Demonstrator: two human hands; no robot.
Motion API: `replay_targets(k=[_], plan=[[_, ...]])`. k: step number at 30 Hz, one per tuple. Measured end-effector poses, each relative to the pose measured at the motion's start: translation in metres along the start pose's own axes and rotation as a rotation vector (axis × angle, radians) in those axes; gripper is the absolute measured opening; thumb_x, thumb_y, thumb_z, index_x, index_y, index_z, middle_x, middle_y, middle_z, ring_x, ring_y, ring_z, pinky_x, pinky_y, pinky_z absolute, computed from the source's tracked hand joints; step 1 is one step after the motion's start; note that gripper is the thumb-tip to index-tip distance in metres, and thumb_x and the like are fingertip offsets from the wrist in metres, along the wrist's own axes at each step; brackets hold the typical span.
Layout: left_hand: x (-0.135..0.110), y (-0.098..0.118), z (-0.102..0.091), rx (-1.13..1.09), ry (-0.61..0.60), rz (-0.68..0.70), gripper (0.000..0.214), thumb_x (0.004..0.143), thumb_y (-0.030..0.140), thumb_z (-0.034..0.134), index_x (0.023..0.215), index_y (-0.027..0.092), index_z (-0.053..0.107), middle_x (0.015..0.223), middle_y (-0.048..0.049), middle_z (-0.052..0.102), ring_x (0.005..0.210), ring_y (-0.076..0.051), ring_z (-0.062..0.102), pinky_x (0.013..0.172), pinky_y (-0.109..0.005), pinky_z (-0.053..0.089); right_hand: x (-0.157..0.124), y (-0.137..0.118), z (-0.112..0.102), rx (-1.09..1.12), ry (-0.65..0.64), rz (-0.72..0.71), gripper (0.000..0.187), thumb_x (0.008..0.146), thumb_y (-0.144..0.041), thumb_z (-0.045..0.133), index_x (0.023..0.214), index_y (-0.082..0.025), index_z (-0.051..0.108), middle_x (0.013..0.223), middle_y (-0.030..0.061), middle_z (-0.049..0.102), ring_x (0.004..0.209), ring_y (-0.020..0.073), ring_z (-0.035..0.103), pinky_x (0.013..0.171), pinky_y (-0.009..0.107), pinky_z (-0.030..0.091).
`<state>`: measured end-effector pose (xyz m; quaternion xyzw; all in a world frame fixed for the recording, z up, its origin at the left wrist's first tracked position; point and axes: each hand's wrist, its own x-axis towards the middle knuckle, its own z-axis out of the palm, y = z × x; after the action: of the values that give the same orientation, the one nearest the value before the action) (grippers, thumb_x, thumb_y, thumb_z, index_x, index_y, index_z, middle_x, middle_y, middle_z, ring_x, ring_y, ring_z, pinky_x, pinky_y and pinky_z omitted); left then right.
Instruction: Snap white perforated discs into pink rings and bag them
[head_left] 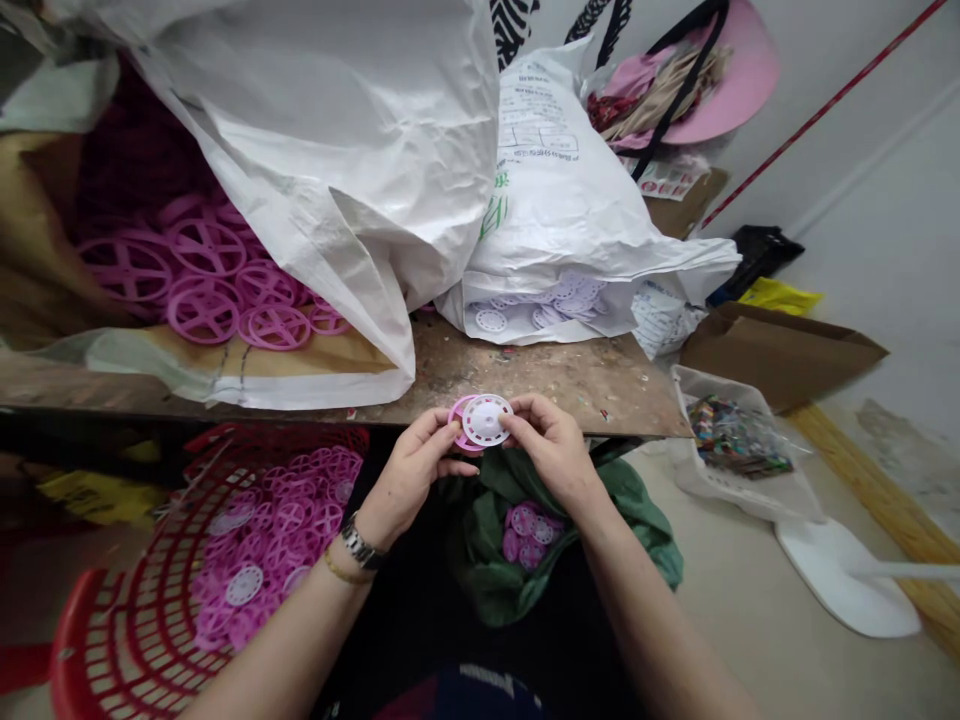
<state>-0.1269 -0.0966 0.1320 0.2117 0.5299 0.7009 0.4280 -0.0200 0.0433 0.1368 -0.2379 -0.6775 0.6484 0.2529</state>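
Between my hands, just in front of the bench edge, a white slotted plastic disc (pixel 486 420) overlaps a pink plastic ring (pixel 459 440). My left hand (pixel 420 455) pinches the pink ring between thumb and fingers. From the other side, my right hand (pixel 551 440) grips the white disc, its thumb on the face. The disc covers most of the ring, so I cannot tell whether they are joined. Beneath my hands, a green sack (pixel 480 560) hangs open with several pink-and-white pieces (pixel 531 530) in it.
On the worn bench (pixel 525 385) lie a bag of pink spoked rings (pixel 206 250) and a white bag (pixel 585 220) of white discs. A red basket (pixel 120 640) of pink pieces stands lower left. At right are a white bin (pixel 712 490) and a cardboard box (pixel 780 350).
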Motion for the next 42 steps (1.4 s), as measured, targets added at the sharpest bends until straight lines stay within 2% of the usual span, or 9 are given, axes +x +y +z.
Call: replay_targets(k=[4,9,16,20,23,25,30,38,42], plan=[[-0.004,-0.002,-0.001,0.127,0.010,0.027,0.023,0.088,0.038,0.058,0.099,0.018,0.059,0.084,-0.0012,0.064,0.072,-0.014,0.067,0.066,-0.027,0.058,-0.008,0.001,-0.002,0.143,0.015,0.096,0.027,0.070,-0.043,0.074,0.072,-0.019,0.062,0.066,-0.0015,0.060,0.060,0.0120,0.054,0.056,0.023,0.043],[-0.009,-0.002,-0.010,0.639,-0.016,0.351,0.019,0.089,0.032,0.057,0.100,0.022,0.068,0.100,-0.0066,0.068,0.094,-0.021,0.064,0.089,-0.035,0.052,-0.020,0.000,-0.008,0.530,0.053,0.363,0.034,0.059,-0.041,0.082,0.080,-0.021,0.062,0.087,0.0001,0.065,0.077,0.0146,0.058,0.061,0.023,0.047],[-0.013,-0.010,-0.013,0.938,-0.163,0.505,0.025,0.090,0.020,0.052,0.106,0.026,0.070,0.121,-0.0090,0.064,0.114,-0.024,0.056,0.102,-0.043,0.043,-0.029,0.003,-0.005,0.527,0.036,0.461,0.037,0.057,-0.039,0.085,0.072,-0.019,0.059,0.073,-0.0027,0.064,0.067,0.0111,0.058,0.062,0.023,0.047],[-0.018,-0.011,-0.008,0.900,-0.151,0.542,0.025,0.089,0.018,0.052,0.106,0.025,0.069,0.133,-0.0090,0.056,0.124,-0.024,0.050,0.108,-0.046,0.039,-0.031,0.008,-0.002,0.541,0.078,0.453,0.040,0.054,-0.039,0.087,0.069,-0.018,0.056,0.068,-0.0038,0.063,0.061,0.0093,0.056,0.057,0.020,0.045],[-0.022,-0.014,-0.001,0.689,-0.067,0.478,0.025,0.086,0.019,0.058,0.110,0.024,0.065,0.142,-0.0094,0.045,0.126,-0.025,0.049,0.102,-0.042,0.047,-0.033,0.013,0.000,0.528,0.139,0.390,0.040,0.054,-0.041,0.087,0.070,-0.019,0.057,0.069,-0.0037,0.063,0.061,0.0092,0.056,0.057,0.020,0.046],[-0.022,-0.017,0.003,0.444,-0.010,0.331,0.030,0.085,0.024,0.062,0.114,0.023,0.058,0.140,-0.0100,0.044,0.117,-0.024,0.056,0.090,-0.037,0.055,-0.035,0.018,0.000,0.498,0.166,0.345,0.039,0.056,-0.042,0.085,0.070,-0.019,0.057,0.069,-0.0034,0.062,0.063,0.0102,0.056,0.058,0.021,0.046],[-0.018,-0.019,0.012,0.123,-0.034,-0.092,0.042,0.084,0.038,0.064,0.118,0.019,0.050,0.098,-0.0053,0.063,0.082,-0.016,0.067,0.070,-0.029,0.060,-0.040,0.027,0.003,0.284,0.195,0.194,0.031,0.066,-0.044,0.077,0.072,-0.020,0.058,0.066,-0.0029,0.060,0.059,0.0118,0.053,0.056,0.024,0.045],[-0.028,-0.021,0.020,0.187,-0.061,-0.064,0.036,0.080,0.041,0.066,0.107,0.018,0.059,0.088,-0.0028,0.065,0.066,-0.015,0.068,0.060,-0.027,0.060,-0.063,0.020,0.007,0.124,0.249,0.038,0.028,0.071,-0.034,0.073,0.093,-0.023,0.058,0.082,0.0000,0.065,0.076,0.0169,0.061,0.070,0.028,0.049],[-0.038,-0.015,0.027,0.283,-0.147,0.029,0.027,0.083,0.038,0.063,0.103,0.020,0.064,0.091,-0.0018,0.065,0.072,-0.016,0.067,0.063,-0.027,0.059,-0.078,0.009,0.000,0.120,0.137,0.019,0.029,0.077,-0.036,0.068,0.102,-0.022,0.063,0.087,0.0016,0.068,0.081,0.0181,0.062,0.075,0.030,0.049]])
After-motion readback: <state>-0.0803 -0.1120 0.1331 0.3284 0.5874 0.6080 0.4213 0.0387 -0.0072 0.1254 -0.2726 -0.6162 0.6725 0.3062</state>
